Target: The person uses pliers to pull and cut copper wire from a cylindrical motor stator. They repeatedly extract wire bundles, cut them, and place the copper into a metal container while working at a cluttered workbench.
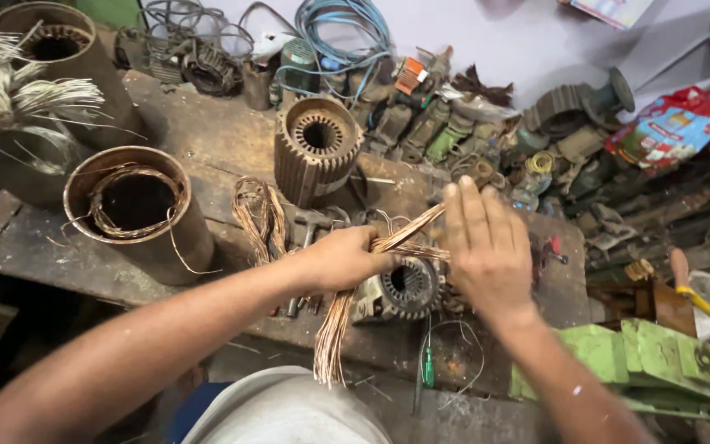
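Gripping a bundle of copper wire (pixel 371 271), the left hand (pixel 340 259) is curled shut around the strands near their middle, knuckles up, its forearm coming in low from the left. The bundle's loose lower end hangs over the workbench's (pixel 232 140) near edge, and its upper end slants up to the right. There the right hand (pixel 486 247) lies open, fingers straight and held together, palm flat against the strands, wrist bent, forearm entering from the lower right. Both hands work just above a small stator core (pixel 404 289) lying close to the near edge. A taller ribbed stator (pixel 315 150) stands toward the far edge, and a rusty cylinder (pixel 137 210) sits by the left edge.
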